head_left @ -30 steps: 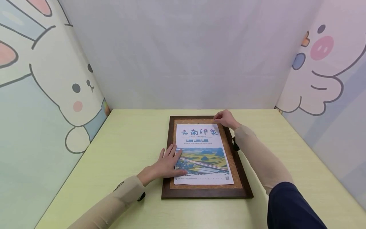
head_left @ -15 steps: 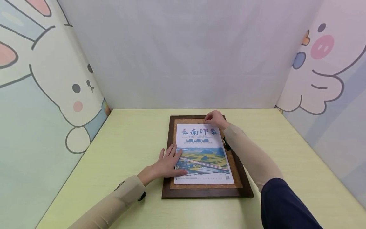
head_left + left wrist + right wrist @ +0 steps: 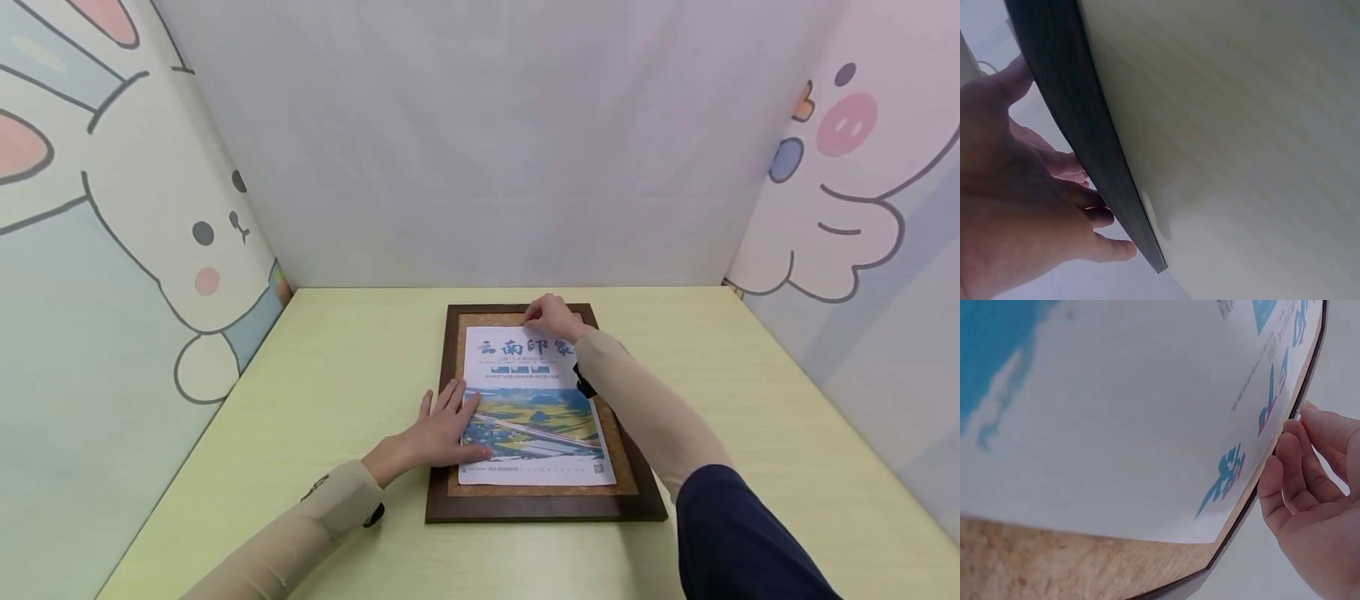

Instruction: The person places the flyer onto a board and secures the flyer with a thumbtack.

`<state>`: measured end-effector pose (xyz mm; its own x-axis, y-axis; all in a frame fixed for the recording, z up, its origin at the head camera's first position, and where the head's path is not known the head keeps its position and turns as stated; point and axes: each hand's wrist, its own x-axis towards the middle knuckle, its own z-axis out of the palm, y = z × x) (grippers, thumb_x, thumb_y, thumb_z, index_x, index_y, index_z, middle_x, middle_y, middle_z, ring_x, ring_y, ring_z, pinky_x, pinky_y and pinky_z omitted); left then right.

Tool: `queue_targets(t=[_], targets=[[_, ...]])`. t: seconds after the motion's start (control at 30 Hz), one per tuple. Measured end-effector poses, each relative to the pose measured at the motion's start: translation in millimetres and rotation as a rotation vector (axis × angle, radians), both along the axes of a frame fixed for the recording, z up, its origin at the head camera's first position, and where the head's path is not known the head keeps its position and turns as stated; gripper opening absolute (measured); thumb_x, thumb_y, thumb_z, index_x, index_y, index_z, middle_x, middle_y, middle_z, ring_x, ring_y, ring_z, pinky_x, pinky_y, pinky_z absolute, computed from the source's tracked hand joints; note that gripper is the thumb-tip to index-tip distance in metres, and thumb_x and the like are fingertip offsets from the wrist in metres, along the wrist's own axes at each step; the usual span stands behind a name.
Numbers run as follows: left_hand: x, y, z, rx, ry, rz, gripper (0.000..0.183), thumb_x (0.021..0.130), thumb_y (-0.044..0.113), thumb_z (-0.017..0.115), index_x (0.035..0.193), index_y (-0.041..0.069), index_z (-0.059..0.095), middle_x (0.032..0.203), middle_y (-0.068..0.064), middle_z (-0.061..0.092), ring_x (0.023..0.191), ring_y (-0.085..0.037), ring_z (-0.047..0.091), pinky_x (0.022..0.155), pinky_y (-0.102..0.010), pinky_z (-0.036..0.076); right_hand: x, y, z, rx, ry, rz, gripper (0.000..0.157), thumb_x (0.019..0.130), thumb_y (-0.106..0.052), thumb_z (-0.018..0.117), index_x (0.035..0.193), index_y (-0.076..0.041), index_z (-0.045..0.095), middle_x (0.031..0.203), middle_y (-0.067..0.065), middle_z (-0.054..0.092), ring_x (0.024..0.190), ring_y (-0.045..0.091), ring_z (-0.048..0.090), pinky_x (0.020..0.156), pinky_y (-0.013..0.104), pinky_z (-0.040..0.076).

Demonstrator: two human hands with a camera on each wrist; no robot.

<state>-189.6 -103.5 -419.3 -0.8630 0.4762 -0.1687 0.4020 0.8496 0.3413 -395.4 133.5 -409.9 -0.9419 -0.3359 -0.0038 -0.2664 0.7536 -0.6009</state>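
A white printed poster [image 3: 528, 425] with blue characters and a landscape picture lies flat on a cork board [image 3: 487, 320] with a dark brown wooden frame [image 3: 540, 510]. My left hand [image 3: 433, 437], fingers spread, rests on the poster's left edge and crosses the frame; the left wrist view shows the frame's side beside that hand [image 3: 1016, 187]. At the poster's top edge, my right hand [image 3: 553, 318] pinches a small red thing, apparently a pushpin [image 3: 1302, 422], between thumb and forefinger. Fingers cover most of it, so I cannot tell whether its tip touches the paper.
The framed board lies on a pale yellow-green table [image 3: 352, 375]. A plain pale wall [image 3: 495, 167] rises behind it. Side panels with a cartoon rabbit [image 3: 187, 217] and a cartoon pig [image 3: 847, 167] stand at left and right.
My right hand has moved left along the poster's top edge, from near the upper right corner to about the middle. My left hand has stayed in place.
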Motion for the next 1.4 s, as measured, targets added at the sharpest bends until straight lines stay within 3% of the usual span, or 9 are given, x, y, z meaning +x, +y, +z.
queue_targets(t=[0.37, 0.63, 1.1, 1.4], targets=[[-2.5, -0.9, -1.1, -0.022, -0.002, 0.002, 0.093, 0.087, 0.061, 0.058, 0.154, 0.007, 0.021, 0.162, -0.021, 0.006, 0.151, -0.035, 0.000, 0.115, -0.066, 0.003, -3.2, -7.1, -2.6, 0.033, 0.009, 0.041, 0.014, 0.094, -0.014, 0.062, 0.101, -0.007, 0.073, 0.098, 0.011, 0.067, 0.084, 0.022, 0.060, 0.080, 0.033, 0.048], [-1.1, -0.3, 0.0, -0.013, -0.005, 0.009, 0.092, 0.087, 0.060, 0.058, 0.153, 0.006, 0.023, 0.161, -0.023, 0.007, 0.151, -0.037, 0.002, 0.114, -0.067, 0.004, -8.2, -7.7, -8.6, 0.034, 0.029, 0.064, 0.011, 0.092, -0.011, 0.065, 0.098, -0.007, 0.073, 0.098, 0.011, 0.068, 0.085, 0.023, 0.060, 0.082, 0.035, 0.049], [-1.9, 0.1, 5.7, -0.032, -0.008, 0.023, 0.092, 0.087, 0.060, 0.060, 0.153, 0.007, 0.024, 0.161, -0.022, 0.008, 0.151, -0.038, 0.002, 0.114, -0.067, 0.004, -10.5, -10.5, -7.9, 0.015, 0.014, 0.040, 0.010, 0.092, -0.010, 0.064, 0.094, -0.006, 0.073, 0.096, 0.012, 0.068, 0.083, 0.023, 0.058, 0.081, 0.034, 0.047], [-0.8, 0.8, 1.7, -0.040, -0.022, 0.006, 0.092, 0.088, 0.060, 0.057, 0.154, 0.008, 0.021, 0.162, -0.022, 0.006, 0.150, -0.038, 0.001, 0.114, -0.067, 0.003, -5.7, -6.3, -7.0, 0.001, -0.035, 0.029, 0.011, 0.092, -0.011, 0.065, 0.092, -0.005, 0.074, 0.094, 0.012, 0.070, 0.076, 0.020, 0.058, 0.072, 0.029, 0.045]])
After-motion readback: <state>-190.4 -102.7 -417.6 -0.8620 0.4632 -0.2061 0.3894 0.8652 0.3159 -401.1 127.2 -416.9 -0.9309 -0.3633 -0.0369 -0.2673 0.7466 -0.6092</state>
